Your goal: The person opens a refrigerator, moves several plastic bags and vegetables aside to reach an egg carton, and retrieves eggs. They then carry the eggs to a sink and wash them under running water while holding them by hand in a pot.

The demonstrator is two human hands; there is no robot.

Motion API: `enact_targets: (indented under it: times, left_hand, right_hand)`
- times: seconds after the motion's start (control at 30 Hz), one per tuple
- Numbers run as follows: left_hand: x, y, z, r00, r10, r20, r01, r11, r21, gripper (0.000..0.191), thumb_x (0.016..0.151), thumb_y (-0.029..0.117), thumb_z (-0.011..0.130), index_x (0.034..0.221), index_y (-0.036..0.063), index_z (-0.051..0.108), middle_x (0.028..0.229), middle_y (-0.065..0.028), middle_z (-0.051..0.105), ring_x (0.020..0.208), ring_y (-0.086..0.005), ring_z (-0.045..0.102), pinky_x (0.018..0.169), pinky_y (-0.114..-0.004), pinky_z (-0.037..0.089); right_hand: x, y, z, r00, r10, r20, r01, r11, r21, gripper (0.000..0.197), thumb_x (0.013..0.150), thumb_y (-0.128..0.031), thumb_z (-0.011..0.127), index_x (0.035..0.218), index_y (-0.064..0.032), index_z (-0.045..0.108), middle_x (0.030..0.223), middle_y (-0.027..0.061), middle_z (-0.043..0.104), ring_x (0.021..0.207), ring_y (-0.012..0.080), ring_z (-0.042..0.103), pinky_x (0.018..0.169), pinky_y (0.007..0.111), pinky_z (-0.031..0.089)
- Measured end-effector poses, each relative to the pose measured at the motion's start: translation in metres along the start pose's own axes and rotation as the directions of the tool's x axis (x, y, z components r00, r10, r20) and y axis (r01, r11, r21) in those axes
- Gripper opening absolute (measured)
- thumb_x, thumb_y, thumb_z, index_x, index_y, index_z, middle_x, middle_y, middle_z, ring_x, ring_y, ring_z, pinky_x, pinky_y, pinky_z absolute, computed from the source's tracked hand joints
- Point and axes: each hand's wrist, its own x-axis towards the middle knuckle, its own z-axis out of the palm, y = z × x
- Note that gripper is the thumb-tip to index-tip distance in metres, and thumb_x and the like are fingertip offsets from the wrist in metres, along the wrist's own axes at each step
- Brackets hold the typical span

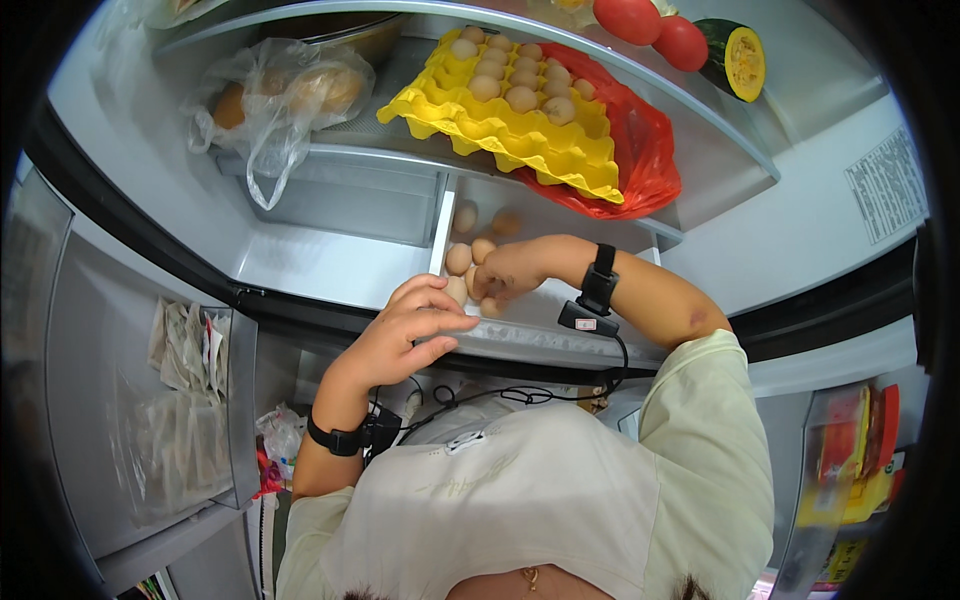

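Observation:
Several brown eggs point(459, 259) lie in the right compartment of a refrigerator drawer point(540, 337), behind its front wall. My right hand point(514, 268) reaches down among them, fingers curled and slightly blurred. One egg point(472, 283) is partly covered by its fingers; whether they grip it is hidden. My left hand point(409, 330) is over the drawer's front edge with fingers apart, its fingertips beside a pale egg point(454, 291). On the shelf above, a yellow egg tray point(450, 120) holds several eggs in its back rows, with bare cups at the front.
A red plastic bag point(645, 150) lies under the tray. Left of it are a clear bag of round food point(322, 90) and a bowl point(375, 37). Tomatoes point(628, 19) and a cut squash point(742, 64) sit higher up. A black cable point(517, 391) links my wrist straps.

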Motion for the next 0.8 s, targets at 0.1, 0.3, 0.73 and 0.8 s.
enact_targets:
  times: [0.1,0.3,0.73,0.8]
  left_hand:
    - [0.003,0.0,0.0,0.999,-0.021,0.026,0.022,0.999,-0.032,0.028,0.079,0.015,0.064,0.106,0.0089,0.067,0.106,-0.0041,0.058,0.119,-0.0299,0.039,0.103,-0.04,0.029]
    - [0.009,0.013,-0.021,0.992,-0.067,0.107,0.077,0.993,-0.091,0.024,0.083,0.016,0.061,0.106,0.0093,0.067,0.104,-0.0052,0.06,0.116,-0.0296,0.043,0.103,-0.04,0.03]
    - [0.021,0.012,-0.01,0.99,0.05,-0.132,-0.132,0.658,-0.741,0.059,0.096,0.046,0.036,0.09,-0.0055,0.064,0.088,-0.0165,0.063,0.084,-0.0237,0.06,0.076,-0.031,0.046]
    - [0.023,0.015,-0.01,0.993,0.021,-0.116,-0.101,0.664,-0.741,0.062,0.096,0.049,0.033,0.091,-0.0047,0.064,0.087,-0.0156,0.063,0.083,-0.0231,0.06,0.075,-0.031,0.046]
  right_hand:
    - [-0.019,-0.019,-0.019,0.987,-0.114,-0.115,0.12,0.992,0.043,0.023,0.082,-0.013,0.059,0.104,-0.0099,0.064,0.091,0.0087,0.064,0.087,0.0252,0.06,0.075,0.034,0.046]
    - [-0.077,-0.063,-0.077,0.88,-0.262,-0.397,0.318,0.945,0.08,0.019,0.086,-0.012,0.057,0.102,-0.0032,0.063,0.09,0.0105,0.063,0.082,0.0229,0.061,0.075,0.031,0.047]
    - [-0.115,0.065,-0.133,0.352,0.31,-0.883,0.068,0.933,0.354,0.027,0.089,-0.021,0.054,0.11,-0.0054,0.062,0.1,0.0071,0.064,0.089,0.0165,0.059,0.081,0.028,0.046]
    - [-0.112,0.097,-0.137,0.384,0.33,-0.862,-0.118,0.944,0.309,0.029,0.092,-0.021,0.05,0.115,-0.0041,0.057,0.1,0.0071,0.062,0.089,0.0143,0.057,0.081,0.026,0.045]
